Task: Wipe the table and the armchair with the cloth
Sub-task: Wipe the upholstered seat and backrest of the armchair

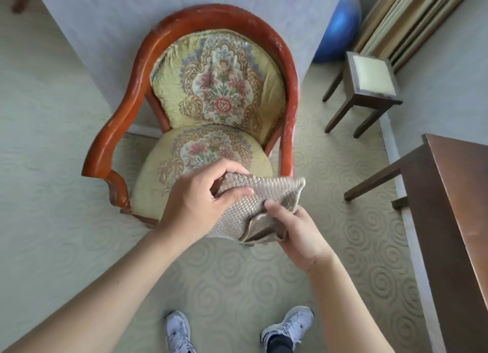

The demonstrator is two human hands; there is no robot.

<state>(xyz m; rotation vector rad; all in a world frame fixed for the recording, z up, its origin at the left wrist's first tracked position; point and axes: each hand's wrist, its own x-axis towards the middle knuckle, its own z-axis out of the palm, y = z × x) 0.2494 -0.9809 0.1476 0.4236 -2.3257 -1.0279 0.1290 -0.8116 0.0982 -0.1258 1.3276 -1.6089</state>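
Note:
A beige waffle-weave cloth is held in the air in front of the armchair's seat. My left hand grips its upper left part between thumb and fingers. My right hand pinches its folded lower edge from below. The armchair has a curved red-brown wooden frame and floral yellow upholstery on seat and back; it stands straight ahead against a grey wall. The dark brown wooden table runs along the right edge, only partly in view.
A small dark stool with a pale seat stands at the back right, next to a blue exercise ball and striped curtains. My two white sneakers stand on pale carpet with swirl patterns.

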